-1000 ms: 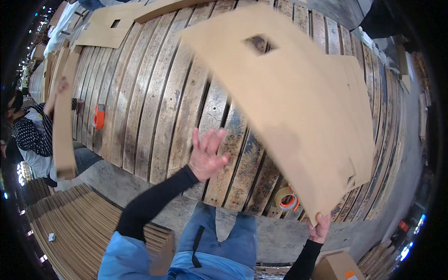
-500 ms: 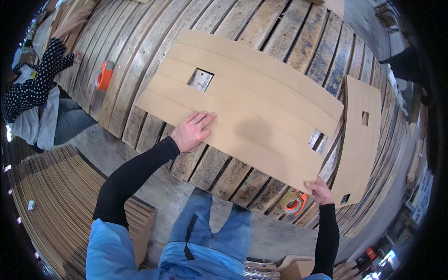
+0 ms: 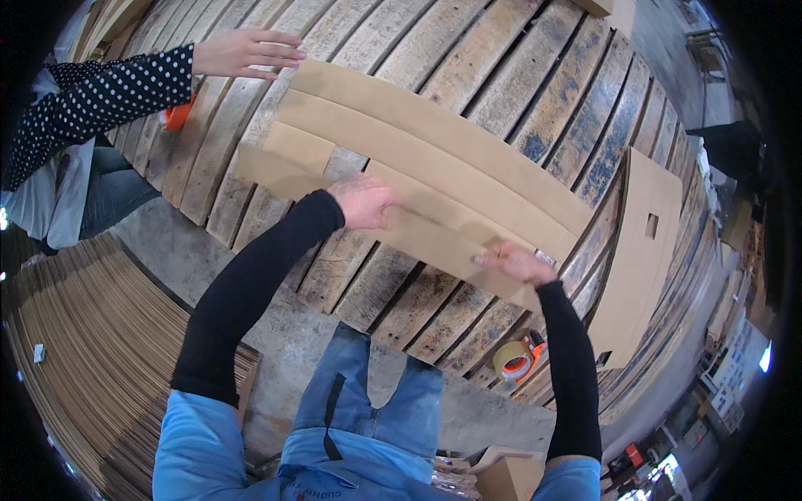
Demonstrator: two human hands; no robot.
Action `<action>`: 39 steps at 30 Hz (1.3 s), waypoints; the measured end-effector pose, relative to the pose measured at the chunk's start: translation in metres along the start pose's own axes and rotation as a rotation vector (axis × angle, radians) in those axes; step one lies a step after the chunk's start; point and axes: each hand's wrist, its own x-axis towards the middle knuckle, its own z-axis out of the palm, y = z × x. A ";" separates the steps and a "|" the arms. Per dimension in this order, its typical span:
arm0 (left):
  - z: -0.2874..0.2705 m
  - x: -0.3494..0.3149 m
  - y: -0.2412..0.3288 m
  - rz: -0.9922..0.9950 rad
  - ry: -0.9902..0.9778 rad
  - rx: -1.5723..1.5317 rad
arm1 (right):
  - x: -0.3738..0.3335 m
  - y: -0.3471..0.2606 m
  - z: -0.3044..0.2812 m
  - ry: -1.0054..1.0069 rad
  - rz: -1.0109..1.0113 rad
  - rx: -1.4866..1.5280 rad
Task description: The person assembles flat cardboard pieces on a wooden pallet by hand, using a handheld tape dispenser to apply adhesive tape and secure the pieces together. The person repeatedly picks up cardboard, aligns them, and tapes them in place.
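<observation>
Two hands on creased cardboard sheet, center of frame

Cardboard sheet (image 3: 443, 179) lies across the middle of the frame, flat-laid on a slatted wooden table (image 3: 351, 275), running from upper left down toward right of center. Long creases run its length; a cut-out shows just above the left hand (image 3: 365, 200), with slats visible through it. The strip nearest the wearer looks angled along its crease; how far, can't tell.

Left hand, center of frame: on the near strip, fingers bent and pointing right. Right hand (image 3: 520, 262), right of center: on the same strip toward its right end, fingers curled, thumb extended left. Both touch the cardboard; whether either one actually pinches the edge or just presses, cannot tell. Black sleeves on both forearms.

Co-worker's hand (image 3: 251, 53), upper left: fingers stretched out at the sheet's upper-left corner, holding nothing visible; contact unclear. Polka-dot sleeve (image 3: 146, 88) behind it.

Orange tape dispenser (image 3: 520, 359) with tan roll on the table, below the right hand, near the table edge. Second orange dispenser (image 3: 175, 115) upper left, partly covered by the co-worker's arm. Another cut-out cardboard piece (image 3: 643, 242) on the table at right. Large stack of flat cardboard (image 3: 100, 334) lower left, small white item (image 3: 39, 353) on it. Open carton (image 3: 510, 478) at bottom edge, partly cropped.
</observation>
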 end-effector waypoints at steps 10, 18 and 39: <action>0.049 0.005 0.016 0.227 0.465 0.389 | 0.024 -0.029 -0.064 0.341 0.000 0.010; 0.048 0.023 0.032 0.216 0.610 0.442 | 0.067 -0.068 -0.116 0.941 -0.088 -0.782; -0.032 0.027 0.048 0.211 0.596 0.389 | 0.018 -0.023 0.046 1.115 -0.406 -0.818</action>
